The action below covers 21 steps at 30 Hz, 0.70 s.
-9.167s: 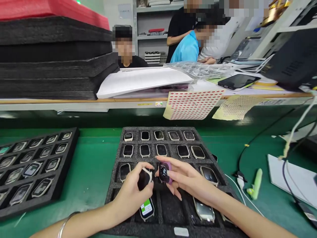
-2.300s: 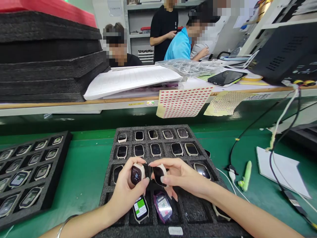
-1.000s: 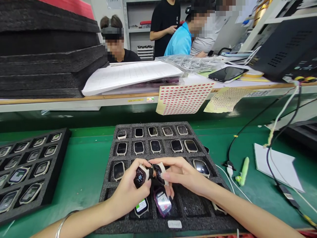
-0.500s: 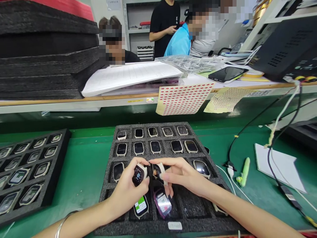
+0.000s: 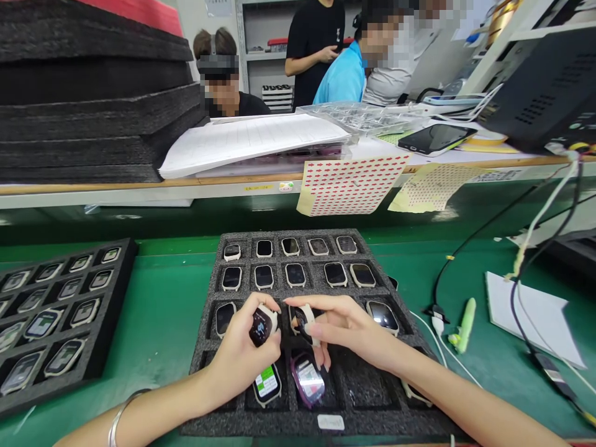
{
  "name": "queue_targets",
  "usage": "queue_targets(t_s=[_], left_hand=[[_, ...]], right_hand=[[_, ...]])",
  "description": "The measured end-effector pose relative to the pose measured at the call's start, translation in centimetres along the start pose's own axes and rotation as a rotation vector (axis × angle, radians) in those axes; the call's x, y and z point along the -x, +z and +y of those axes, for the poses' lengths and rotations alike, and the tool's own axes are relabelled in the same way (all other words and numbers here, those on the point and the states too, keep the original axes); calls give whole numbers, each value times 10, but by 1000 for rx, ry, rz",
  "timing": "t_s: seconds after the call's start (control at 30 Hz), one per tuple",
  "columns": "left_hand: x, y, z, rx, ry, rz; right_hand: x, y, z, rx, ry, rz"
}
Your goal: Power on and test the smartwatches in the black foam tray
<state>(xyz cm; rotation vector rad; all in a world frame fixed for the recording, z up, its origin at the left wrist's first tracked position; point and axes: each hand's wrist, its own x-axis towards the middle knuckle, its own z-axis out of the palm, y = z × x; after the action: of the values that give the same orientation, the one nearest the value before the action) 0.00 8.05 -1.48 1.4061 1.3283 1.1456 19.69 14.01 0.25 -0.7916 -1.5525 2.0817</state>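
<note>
My left hand (image 5: 242, 357) is closed on a cream smartwatch body (image 5: 261, 324) with a dark lit screen. My right hand (image 5: 347, 329) pinches a second cream smartwatch body (image 5: 303, 320) right beside it. Both hover over the third row of a black foam tray (image 5: 212, 397). Several watch bodies fill the tray's far rows (image 5: 295, 273). Below my hands a watch with a green screen (image 5: 267, 383) and a purple watch (image 5: 307, 379) lie in the front row.
A second foam tray of watches (image 5: 100, 347) sits at the left on the green mat. At the right lie a green pen-like tool (image 5: 462, 316), cables (image 5: 521, 310) and white paper (image 5: 531, 310). A shelf holds stacked black foam (image 5: 93, 118), sticker sheets (image 5: 354, 183) and a tablet (image 5: 435, 138). Other people stand and sit behind.
Over nine seconds a purple watch went from my right hand into the front row and a cream one replaced it. In the last second both hands barely moved.
</note>
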Motion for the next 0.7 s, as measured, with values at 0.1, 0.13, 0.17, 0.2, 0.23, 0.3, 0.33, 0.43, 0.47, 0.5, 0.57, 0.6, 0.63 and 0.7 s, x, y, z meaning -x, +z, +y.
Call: queue_targets(t_s=[0.1, 0.13, 0.17, 0.2, 0.23, 0.3, 0.33, 0.43, 0.47, 0.5, 0.57, 0.6, 0.63, 0.7], left_hand=[[-1, 2, -2, 85, -72, -21], [-2, 2, -3, 127, -103, -36], [-3, 2, -4, 173, -128, -53], [-4, 2, -5, 226, -139, -72], [-5, 2, -6, 285, -139, -93], [-6, 1, -6, 404, -126, -139], [-6, 0, -6, 455, -120, -156], [-6, -2, -5, 580, -128, -174], [-5, -2, -5, 613, -136, -172], [-5, -3, -6, 640, -147, -170], [-5, -2, -8, 669, -167, -166], [-5, -2, -9, 674, -171, -164], [-5, -2, -11, 677, -171, -164], [-5, -1, -14, 680, -164, -172]], right_hand=[[-2, -2, 5, 6, -23, 3], [-3, -3, 6, -4, -35, 3], [-4, -3, 6, -17, -47, 3], [-5, -4, 6, -29, -57, 4], [-5, -4, 6, -35, -64, 4], [-6, -5, 5, -25, -71, 9], [-7, -5, 4, -9, -72, 14], [-7, -6, 3, 56, -73, 31], [-7, -5, 3, 73, -73, 46], [-7, -5, 4, 84, -74, 67], [-6, -5, 5, 87, -72, 116], [-6, -5, 6, 80, -67, 137], [-6, -5, 7, 71, -60, 151], [-6, -5, 9, 54, -46, 156]])
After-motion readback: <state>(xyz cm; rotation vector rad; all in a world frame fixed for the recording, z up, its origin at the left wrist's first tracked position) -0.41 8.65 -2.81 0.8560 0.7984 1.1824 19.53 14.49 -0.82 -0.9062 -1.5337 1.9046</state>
